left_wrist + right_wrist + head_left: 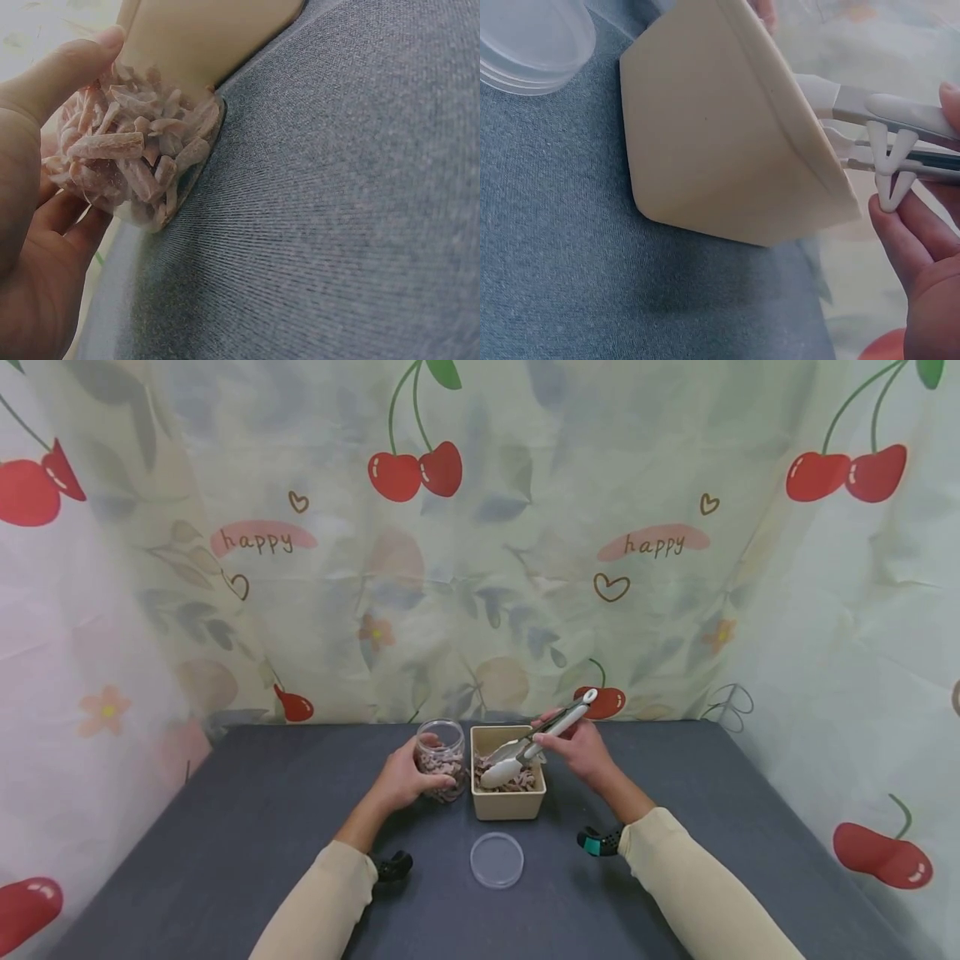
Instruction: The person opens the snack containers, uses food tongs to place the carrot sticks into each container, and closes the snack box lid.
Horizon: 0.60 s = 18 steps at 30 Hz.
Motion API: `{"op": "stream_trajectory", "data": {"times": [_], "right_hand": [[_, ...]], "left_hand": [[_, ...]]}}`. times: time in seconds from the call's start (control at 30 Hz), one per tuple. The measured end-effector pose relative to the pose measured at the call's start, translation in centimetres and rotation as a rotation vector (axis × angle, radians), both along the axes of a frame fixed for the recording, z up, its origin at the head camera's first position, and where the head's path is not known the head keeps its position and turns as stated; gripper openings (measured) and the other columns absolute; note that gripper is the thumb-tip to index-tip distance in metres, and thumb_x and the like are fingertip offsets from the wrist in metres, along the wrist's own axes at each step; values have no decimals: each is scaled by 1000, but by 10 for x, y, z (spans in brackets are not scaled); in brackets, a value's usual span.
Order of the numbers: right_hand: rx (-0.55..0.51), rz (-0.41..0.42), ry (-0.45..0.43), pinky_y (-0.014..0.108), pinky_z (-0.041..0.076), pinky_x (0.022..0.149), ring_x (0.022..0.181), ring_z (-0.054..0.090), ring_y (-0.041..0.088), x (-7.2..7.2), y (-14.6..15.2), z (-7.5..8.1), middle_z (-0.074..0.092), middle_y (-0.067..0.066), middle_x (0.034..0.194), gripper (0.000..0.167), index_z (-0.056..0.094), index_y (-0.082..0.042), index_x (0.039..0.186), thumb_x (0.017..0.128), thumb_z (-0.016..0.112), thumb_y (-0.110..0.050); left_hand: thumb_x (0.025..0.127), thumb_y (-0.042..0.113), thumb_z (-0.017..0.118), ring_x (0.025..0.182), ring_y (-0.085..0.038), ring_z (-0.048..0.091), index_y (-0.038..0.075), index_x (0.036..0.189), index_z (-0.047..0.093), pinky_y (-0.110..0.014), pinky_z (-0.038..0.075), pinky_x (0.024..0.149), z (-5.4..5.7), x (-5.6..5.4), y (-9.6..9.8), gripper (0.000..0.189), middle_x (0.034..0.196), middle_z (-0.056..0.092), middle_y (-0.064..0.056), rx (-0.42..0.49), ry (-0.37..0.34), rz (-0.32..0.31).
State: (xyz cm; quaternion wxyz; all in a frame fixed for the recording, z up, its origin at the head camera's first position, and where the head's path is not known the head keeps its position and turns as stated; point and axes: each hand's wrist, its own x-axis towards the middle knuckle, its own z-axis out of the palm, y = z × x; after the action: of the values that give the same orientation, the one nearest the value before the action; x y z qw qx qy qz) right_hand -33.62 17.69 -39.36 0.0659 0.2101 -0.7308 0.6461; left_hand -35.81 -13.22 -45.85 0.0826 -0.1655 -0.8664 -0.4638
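My left hand grips a clear plastic jar that stands on the table, its mouth uncovered. Pale brownish-pink dried strips fill the lower part of the jar. Right beside it is a beige rectangular bin holding more of the same strips. Tongs with grey-white handles slant down into this bin, and my right hand holds them by the handles. In the right wrist view the bin wall hides the tong tips; whether they grip any strips I cannot tell.
A round clear lid lies flat in front of the bin on the dark cloth-covered table. Behind and at both sides hangs a curtain printed with cherries and leaves. Each wrist wears a black device.
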Motion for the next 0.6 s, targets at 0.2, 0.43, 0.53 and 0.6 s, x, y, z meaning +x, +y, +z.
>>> {"op": "stream_trajectory", "data": {"times": [0.2,0.43,0.53,0.6], "right_hand": [[17,-12,29,23,51,76,92,66,16,-14,1,-15,60,33,117,38,55,12,115,83,74,4],[24,58,-5,22,51,73,84,62,7,-8,-2,-3,51,39,126,50,48,18,124,80,71,12],[39,51,-4,23,51,74,85,63,9,-19,-1,-13,53,35,126,49,50,14,125,81,72,9],[45,44,3,23,51,75,85,63,10,-21,-1,-14,55,34,125,48,51,13,125,82,72,8]], "left_hand": [[66,24,92,97,-19,59,5,130,55,-37,45,84,-1,0,0,76,120,63,-7,1,-4,-1],[65,23,92,98,-20,59,4,128,55,-38,45,85,-1,2,0,76,118,63,-7,12,-4,2],[65,22,92,98,-20,59,4,128,55,-38,45,85,0,1,0,75,118,63,-7,14,-7,1],[66,23,92,97,-19,59,6,128,55,-37,45,85,1,1,0,74,118,63,-7,15,-6,-1]]}}
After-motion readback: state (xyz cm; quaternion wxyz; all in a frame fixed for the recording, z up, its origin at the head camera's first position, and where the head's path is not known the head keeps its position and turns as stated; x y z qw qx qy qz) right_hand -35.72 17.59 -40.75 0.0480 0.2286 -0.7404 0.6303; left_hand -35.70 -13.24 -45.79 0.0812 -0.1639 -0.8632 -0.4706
